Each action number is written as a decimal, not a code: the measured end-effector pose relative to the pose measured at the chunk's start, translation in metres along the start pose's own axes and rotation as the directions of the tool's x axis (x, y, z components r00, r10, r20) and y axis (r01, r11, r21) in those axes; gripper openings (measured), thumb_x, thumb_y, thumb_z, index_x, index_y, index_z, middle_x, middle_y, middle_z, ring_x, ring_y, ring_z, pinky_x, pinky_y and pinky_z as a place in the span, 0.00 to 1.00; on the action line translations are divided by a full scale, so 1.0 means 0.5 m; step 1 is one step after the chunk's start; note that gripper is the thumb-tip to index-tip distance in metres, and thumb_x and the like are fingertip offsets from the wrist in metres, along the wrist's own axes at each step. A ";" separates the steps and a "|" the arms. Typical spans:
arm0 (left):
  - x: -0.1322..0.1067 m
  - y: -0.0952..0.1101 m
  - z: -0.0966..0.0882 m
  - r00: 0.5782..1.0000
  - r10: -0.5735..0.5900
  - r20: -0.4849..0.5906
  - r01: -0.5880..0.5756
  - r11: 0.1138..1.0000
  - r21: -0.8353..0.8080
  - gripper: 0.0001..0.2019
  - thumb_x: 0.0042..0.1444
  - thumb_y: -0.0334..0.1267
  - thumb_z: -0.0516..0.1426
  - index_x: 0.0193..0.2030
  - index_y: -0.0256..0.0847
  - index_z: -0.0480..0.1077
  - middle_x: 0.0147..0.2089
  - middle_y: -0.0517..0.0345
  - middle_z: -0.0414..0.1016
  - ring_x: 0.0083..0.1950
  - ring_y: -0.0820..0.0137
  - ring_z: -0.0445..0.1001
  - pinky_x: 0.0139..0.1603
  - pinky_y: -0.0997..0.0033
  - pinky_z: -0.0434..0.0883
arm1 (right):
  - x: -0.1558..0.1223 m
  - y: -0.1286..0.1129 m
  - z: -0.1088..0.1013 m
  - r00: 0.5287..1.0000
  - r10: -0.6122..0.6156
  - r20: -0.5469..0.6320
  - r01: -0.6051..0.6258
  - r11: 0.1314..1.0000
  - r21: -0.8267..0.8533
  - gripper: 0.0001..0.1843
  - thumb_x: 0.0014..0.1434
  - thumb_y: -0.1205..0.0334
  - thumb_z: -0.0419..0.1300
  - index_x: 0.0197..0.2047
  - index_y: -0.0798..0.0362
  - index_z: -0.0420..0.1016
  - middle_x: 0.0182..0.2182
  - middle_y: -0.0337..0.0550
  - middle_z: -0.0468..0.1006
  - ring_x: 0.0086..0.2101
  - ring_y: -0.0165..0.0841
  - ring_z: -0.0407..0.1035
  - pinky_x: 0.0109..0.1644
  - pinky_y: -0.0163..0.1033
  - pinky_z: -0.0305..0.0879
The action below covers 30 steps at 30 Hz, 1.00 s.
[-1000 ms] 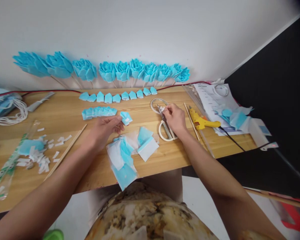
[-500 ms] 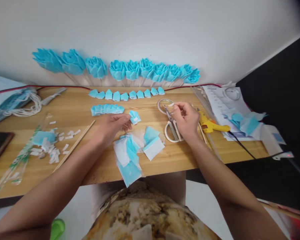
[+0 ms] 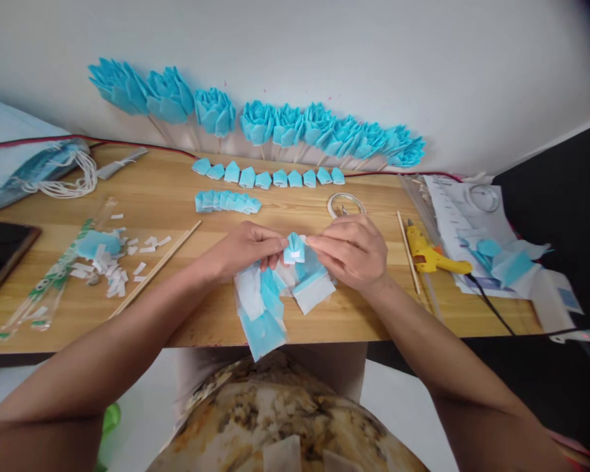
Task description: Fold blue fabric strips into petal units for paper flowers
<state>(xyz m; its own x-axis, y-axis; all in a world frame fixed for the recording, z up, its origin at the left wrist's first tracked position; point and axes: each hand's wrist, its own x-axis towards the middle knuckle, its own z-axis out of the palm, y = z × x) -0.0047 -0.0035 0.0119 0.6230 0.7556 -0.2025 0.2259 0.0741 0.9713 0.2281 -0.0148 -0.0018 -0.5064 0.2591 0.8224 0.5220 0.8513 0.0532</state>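
Note:
My left hand (image 3: 250, 250) pinches the left edge of a small folded light-blue petal (image 3: 294, 242), with a white strip across its lower front. My right hand (image 3: 353, 250) is closed at the petal's right side, its thumb and finger on a small white strip of tape (image 3: 303, 240). Whether the strip touches the petal I cannot tell. Under both hands lie blue and white fabric pieces (image 3: 261, 328), some hanging over the table edge. Behind the right hand is a tape roll (image 3: 335, 202); the scissors there are almost wholly hidden.
Folded petals form a row (image 3: 280, 177) and a tight stack (image 3: 226, 201). Blue flowers on sticks (image 3: 288, 124) lean on the wall. Left are white scraps (image 3: 115, 278), wooden sticks (image 3: 162, 262) and a phone (image 3: 2, 255); right, a yellow glue gun (image 3: 432, 255) and papers (image 3: 447, 196).
My right hand has moved left from beside the scissors to the petal, carrying the white strip. My left hand has brought the petal slightly right. The view has shifted.

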 end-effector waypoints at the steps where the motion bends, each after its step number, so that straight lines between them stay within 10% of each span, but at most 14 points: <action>1: -0.001 0.002 0.000 1.000 -0.005 0.010 0.005 1.000 -0.003 0.19 0.59 0.50 0.59 0.24 0.37 0.74 0.22 0.59 0.71 0.25 0.75 0.66 0.28 0.75 0.64 | -0.002 -0.001 0.002 1.000 -0.010 -0.004 0.010 1.000 0.005 0.12 0.64 0.67 0.63 0.49 0.45 0.77 0.33 0.38 0.79 0.35 0.32 0.73 0.39 0.41 0.73; 30: -0.001 0.005 -0.003 1.000 -0.010 0.019 0.011 0.999 -0.051 0.18 0.60 0.49 0.59 0.26 0.36 0.74 0.23 0.59 0.72 0.26 0.76 0.68 0.28 0.76 0.65 | -0.027 0.005 0.018 0.998 0.033 0.049 -0.037 0.995 0.093 0.18 0.63 0.68 0.63 0.53 0.41 0.78 0.35 0.38 0.80 0.38 0.33 0.73 0.39 0.41 0.72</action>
<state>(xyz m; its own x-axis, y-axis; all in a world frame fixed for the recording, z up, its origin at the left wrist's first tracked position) -0.0054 -0.0026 0.0146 0.6344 0.7426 -0.2147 0.1943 0.1157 0.9741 0.2302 -0.0121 -0.0177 -0.5221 0.3089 0.7950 0.4746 0.8797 -0.0301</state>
